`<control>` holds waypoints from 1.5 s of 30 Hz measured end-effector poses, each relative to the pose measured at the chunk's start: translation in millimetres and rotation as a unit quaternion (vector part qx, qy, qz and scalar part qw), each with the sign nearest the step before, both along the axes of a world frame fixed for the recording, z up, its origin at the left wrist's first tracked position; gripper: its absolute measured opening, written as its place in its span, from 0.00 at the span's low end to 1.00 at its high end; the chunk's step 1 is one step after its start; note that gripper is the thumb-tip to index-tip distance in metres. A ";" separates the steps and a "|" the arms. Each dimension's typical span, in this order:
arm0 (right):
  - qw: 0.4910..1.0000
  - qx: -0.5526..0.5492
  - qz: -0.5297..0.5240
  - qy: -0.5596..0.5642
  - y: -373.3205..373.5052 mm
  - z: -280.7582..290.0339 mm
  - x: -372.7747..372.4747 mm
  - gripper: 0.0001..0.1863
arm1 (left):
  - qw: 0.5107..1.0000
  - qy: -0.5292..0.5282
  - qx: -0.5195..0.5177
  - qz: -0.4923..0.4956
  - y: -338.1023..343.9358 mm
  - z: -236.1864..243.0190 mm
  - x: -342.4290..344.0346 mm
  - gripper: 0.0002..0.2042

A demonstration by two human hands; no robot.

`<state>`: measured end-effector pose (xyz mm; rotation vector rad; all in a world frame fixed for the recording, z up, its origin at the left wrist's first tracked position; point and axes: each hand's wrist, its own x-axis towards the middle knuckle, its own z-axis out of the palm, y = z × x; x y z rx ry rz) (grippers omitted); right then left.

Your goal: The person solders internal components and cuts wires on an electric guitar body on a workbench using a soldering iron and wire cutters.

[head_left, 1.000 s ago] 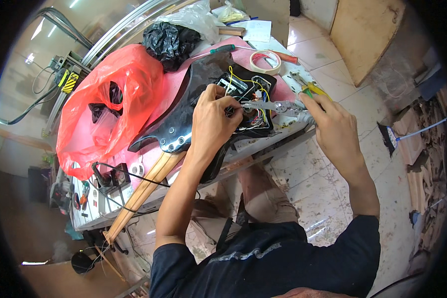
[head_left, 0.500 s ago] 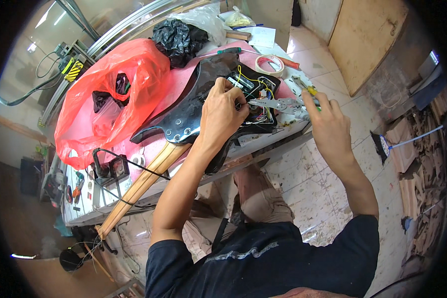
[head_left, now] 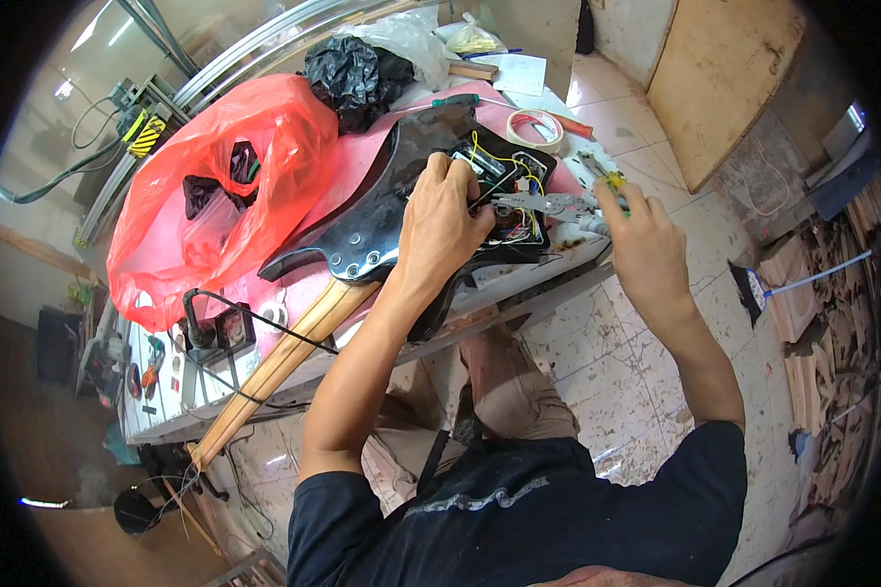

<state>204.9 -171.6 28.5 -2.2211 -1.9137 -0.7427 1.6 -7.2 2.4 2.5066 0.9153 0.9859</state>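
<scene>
"What would help here?"
"Steady the wires [head_left: 521, 233] in the black guitar [head_left: 387, 201] on the bench [head_left: 573, 256]; I'd keep the silver pliers [head_left: 548, 203] off neighbouring leads."
"And the grip?"
"Left hand [head_left: 440, 213] curled over the guitar, fingertips hidden, hold unclear; right hand [head_left: 648, 237] closed around the pliers' handles, right of the guitar"

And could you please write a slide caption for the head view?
Left hand at exposed guitar wiring, right hand holding pliers.

The guitar [head_left: 374, 223] lies on the surface [head_left: 180, 413], a bag [head_left: 286, 145] to its left. Behind it rests a screwdriver [head_left: 454, 100].
</scene>
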 end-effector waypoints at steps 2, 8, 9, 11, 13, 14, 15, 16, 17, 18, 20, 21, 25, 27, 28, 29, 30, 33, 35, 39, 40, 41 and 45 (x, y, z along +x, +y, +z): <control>1.000 0.005 -0.003 0.007 -2.6 3.0 2.3 0.22 | 1.000 0.000 -0.003 -0.004 0.3 -0.2 0.3 0.15; 1.000 -0.014 -0.008 0.012 -6.7 5.4 -2.0 0.23 | 0.999 0.002 -0.032 -0.002 -1.2 0.9 -1.8 0.14; 1.000 -0.017 -0.008 0.018 -7.1 5.3 -2.3 0.23 | 1.000 -0.002 -0.025 -0.015 -0.2 0.0 -2.4 0.13; 0.999 -0.020 -0.006 0.025 -8.9 6.8 -2.3 0.24 | 0.999 -0.006 -0.020 -0.028 -0.8 -0.6 -3.5 0.11; 0.998 -0.002 0.001 0.070 -14.1 11.5 3.5 0.23 | 0.999 -0.006 -0.007 -0.039 -2.7 0.7 -2.9 0.08; 0.998 -0.002 0.001 0.070 -17.1 12.5 9.2 0.23 | 0.999 -0.006 -0.007 -0.039 -3.3 1.1 -2.8 0.08; 0.991 -0.021 0.029 0.126 -20.3 13.2 16.5 0.21 | 0.999 0.004 -0.001 -0.035 -4.1 1.4 -2.7 0.08; 0.980 -0.040 0.059 0.184 -20.2 14.9 19.4 0.20 | 0.999 0.016 0.005 -0.030 -4.3 1.2 -3.0 0.08; 0.980 -0.040 0.060 0.184 -20.2 19.9 20.5 0.20 | 0.999 0.016 0.006 -0.029 -4.4 1.8 -3.2 0.08; 0.967 -0.093 0.058 0.232 -20.4 30.1 20.3 0.17 | 0.999 0.024 0.007 -0.022 -4.5 3.0 -3.4 0.08; 0.949 -0.145 0.053 0.276 -19.1 42.2 25.6 0.15 | 0.999 0.030 0.008 -0.018 -5.6 4.9 -1.9 0.09; 0.925 -0.180 0.078 0.326 -15.5 45.3 35.2 0.12 | 0.999 0.036 0.007 -0.013 -5.5 5.4 -0.2 0.08; 0.782 -0.328 0.071 0.525 3.0 63.9 48.5 0.09 | 0.999 0.049 0.012 0.001 -4.9 4.1 2.0 0.08; 0.769 -0.329 0.065 0.544 5.2 63.7 49.0 0.09 | 0.999 0.039 0.021 0.002 -4.4 2.5 3.6 0.07; 0.753 -0.330 0.059 0.566 5.9 62.4 49.1 0.10 | 0.999 0.034 0.027 0.001 -4.6 1.4 4.3 0.07; 0.754 -0.331 0.059 0.564 6.1 62.2 48.7 0.10 | 0.999 0.031 0.027 0.001 -4.7 0.9 4.8 0.07; 0.754 -0.329 0.067 0.564 5.6 62.1 48.1 0.10 | 0.999 0.027 0.041 0.001 -4.6 0.8 5.5 0.06; 0.745 -0.310 0.073 0.586 3.8 60.4 42.8 0.11 | 0.998 0.016 0.054 0.001 -4.4 0.2 4.9 0.06; 0.736 -0.292 0.069 0.607 3.4 59.0 41.3 0.14 | 0.999 0.007 0.053 -0.001 -4.6 -0.5 3.9 0.06; 0.756 -0.287 0.100 0.579 4.0 61.1 36.9 0.23 | 0.999 0.003 0.045 0.001 -3.4 -1.4 2.8 0.06; 0.769 -0.279 0.086 0.568 1.9 62.1 33.9 0.26 | 0.999 0.001 0.039 0.002 -3.5 -1.0 2.3 0.06; 0.770 -0.278 0.085 0.568 -0.3 59.5 32.5 0.26 | 0.999 0.000 0.039 0.002 -3.2 -1.3 2.0 0.06; 0.775 -0.218 0.135 0.578 -3.3 30.4 45.4 0.29 | 0.999 -0.036 -0.010 -0.021 -1.0 -1.7 0.1 0.07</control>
